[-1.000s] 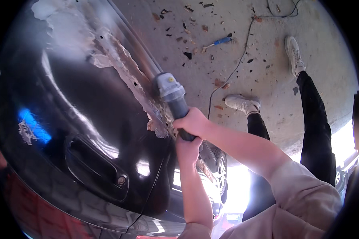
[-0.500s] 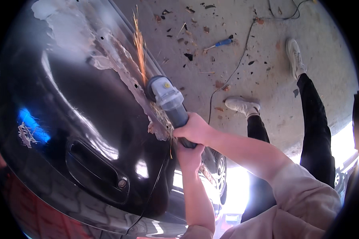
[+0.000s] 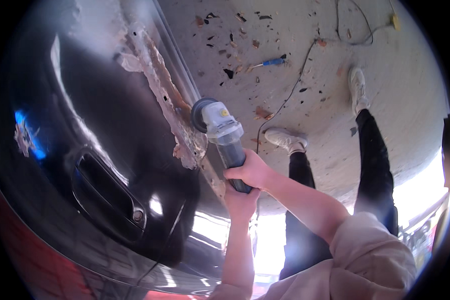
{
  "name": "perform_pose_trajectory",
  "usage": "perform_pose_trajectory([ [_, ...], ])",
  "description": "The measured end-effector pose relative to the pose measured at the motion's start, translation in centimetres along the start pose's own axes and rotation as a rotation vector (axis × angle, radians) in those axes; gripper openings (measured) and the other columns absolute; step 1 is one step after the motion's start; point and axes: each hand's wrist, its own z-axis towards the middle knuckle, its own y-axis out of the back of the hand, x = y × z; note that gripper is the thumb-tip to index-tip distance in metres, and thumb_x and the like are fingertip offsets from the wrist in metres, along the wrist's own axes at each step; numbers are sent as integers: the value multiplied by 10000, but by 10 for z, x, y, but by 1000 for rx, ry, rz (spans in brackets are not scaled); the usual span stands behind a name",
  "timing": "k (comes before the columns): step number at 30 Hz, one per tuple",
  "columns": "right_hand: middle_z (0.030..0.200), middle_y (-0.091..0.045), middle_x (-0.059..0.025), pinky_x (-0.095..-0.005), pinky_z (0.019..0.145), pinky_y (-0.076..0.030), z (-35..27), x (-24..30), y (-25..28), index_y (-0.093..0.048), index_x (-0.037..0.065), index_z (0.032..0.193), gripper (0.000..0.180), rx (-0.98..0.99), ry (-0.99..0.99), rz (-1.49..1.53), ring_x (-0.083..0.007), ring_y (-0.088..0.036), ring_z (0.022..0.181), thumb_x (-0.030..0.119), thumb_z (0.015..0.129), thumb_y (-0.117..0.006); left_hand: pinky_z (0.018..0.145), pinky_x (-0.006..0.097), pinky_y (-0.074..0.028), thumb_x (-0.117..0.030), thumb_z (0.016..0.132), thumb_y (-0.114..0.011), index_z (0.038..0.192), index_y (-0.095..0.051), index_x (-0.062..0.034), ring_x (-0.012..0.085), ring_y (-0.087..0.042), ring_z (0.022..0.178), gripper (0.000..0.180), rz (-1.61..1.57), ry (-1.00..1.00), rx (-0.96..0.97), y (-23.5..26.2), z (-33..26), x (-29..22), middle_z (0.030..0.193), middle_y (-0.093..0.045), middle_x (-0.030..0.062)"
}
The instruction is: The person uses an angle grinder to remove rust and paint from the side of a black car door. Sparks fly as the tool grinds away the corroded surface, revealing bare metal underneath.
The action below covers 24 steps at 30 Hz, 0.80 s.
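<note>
A grey angle grinder (image 3: 221, 134) points its disc at a rusty, flaking strip (image 3: 170, 105) along the lower edge of a black car door (image 3: 85, 140). My right hand (image 3: 252, 170) is wrapped around the grinder's body from the right. My left hand (image 3: 241, 199) grips the rear of the handle just below it. The disc sits against the rusted seam beside a torn patch of paint. No sparks show at this moment. The door handle (image 3: 110, 192) lies to the lower left of the tool.
The grinder's black cable (image 3: 290, 95) trails across the dusty concrete floor. A blue-handled screwdriver (image 3: 270, 62) and several rust chips lie on the floor. My legs in black trousers and white shoes (image 3: 285, 139) stand at the right.
The grinder slid along the rusted seam and back, throwing sparks half a second ago; the sparks have stopped. Both hands kept their grip throughout.
</note>
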Motion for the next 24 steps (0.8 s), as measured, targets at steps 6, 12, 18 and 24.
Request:
perform_pose_trajectory([
  [6,878,-654,-72,-336,775,-511,-29,-6,59,-648,-23,1028,401,-112,-75,-82,-163,-627,828,170,709,-795,793,359,-538,-112,698,-831,1209,-527,9,233,-689,891,607,24,133,104,-58,-32,-26,994,-698,116],
  [12,871,-676,-73,-328,762,-524,-51,-27,99,-662,-30,1004,440,-254,-170,-215,-162,-648,800,251,717,-841,748,384,-550,-215,701,-857,1113,-552,33,303,-720,843,569,-44,67,83,-109,-53,8,911,-709,176],
  [18,874,-697,-90,-338,769,-538,-74,-45,86,-677,-8,954,320,-345,-202,-133,-176,-673,801,190,753,-828,775,437,-553,-245,682,-888,1170,-521,31,399,-708,911,670,202,32,148,-103,-68,37,955,-703,228],
  [24,919,-685,-90,-337,789,-529,-77,-90,75,-662,-16,1033,343,-212,-204,0,-168,-658,837,134,762,-809,811,445,-552,-257,695,-890,1239,-478,19,400,-701,950,735,314,64,188,-80,-83,57,983,-698,219],
])
